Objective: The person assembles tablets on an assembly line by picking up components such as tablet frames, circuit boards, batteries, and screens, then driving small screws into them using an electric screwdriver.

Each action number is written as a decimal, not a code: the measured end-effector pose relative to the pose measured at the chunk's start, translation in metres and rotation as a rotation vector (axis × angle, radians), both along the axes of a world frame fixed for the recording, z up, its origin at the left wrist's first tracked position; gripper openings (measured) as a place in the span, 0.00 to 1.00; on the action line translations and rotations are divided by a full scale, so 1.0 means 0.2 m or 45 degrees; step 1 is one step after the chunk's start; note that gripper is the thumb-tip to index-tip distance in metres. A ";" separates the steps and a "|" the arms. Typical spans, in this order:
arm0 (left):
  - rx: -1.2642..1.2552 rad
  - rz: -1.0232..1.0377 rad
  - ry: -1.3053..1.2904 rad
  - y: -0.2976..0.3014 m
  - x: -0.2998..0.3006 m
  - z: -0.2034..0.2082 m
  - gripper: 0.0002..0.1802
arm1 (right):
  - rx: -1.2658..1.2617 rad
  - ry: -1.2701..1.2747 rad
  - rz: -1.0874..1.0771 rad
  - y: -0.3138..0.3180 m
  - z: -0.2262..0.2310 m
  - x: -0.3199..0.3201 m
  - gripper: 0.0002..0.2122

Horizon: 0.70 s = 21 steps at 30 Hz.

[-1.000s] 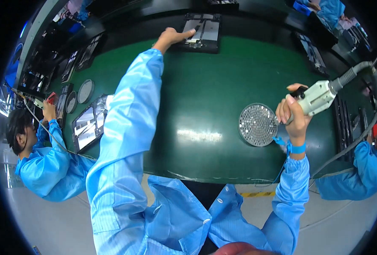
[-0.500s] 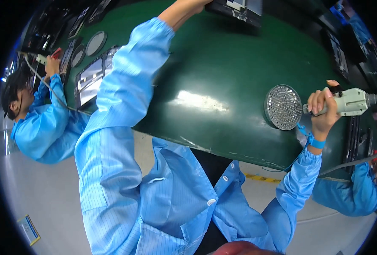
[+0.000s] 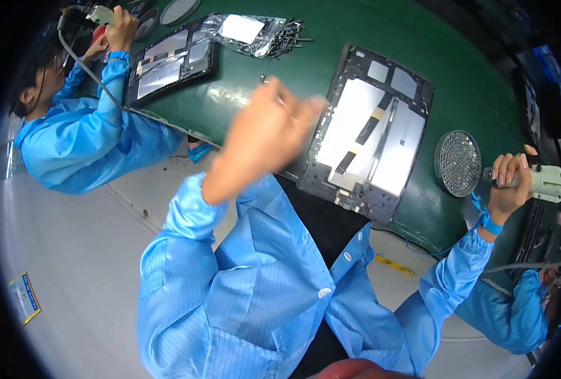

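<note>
An opened flat device [image 3: 372, 136], the dial's centre, lies at the near edge of a green work surface [image 3: 388, 25]. At 9 o'clock, the left hand [image 3: 269, 125] is beside the device, fingers partly bent; blur prevents telling whether they touch it or pinch anything. Between 3 and 4 o'clock, a round dish [image 3: 437, 163] contains small shiny pieces [image 3: 458, 164]; beyond it, the right hand [image 3: 511, 183] wraps its fingers around a pale handheld driver [image 3: 551, 183], nose toward the dish. Near 10 o'clock: a clear bag [image 3: 264, 39] beside loose dark pieces [image 3: 291, 39].
</note>
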<state>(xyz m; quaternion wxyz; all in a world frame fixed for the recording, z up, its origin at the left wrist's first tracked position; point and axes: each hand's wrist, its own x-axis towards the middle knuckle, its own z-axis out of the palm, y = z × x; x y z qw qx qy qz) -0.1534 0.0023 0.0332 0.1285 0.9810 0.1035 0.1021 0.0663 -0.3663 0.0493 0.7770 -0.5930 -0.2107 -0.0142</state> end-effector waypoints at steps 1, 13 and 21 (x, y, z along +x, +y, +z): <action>-0.103 -0.103 -0.168 0.14 0.02 0.02 0.14 | -0.004 0.001 0.007 0.00 0.00 0.00 0.16; -0.412 -0.504 -0.236 0.65 0.16 -0.11 0.11 | 0.003 0.006 0.070 0.00 0.00 0.02 0.17; -1.147 -0.116 -0.128 0.27 0.56 0.02 0.16 | 0.001 -0.008 0.040 0.04 0.02 -0.01 0.17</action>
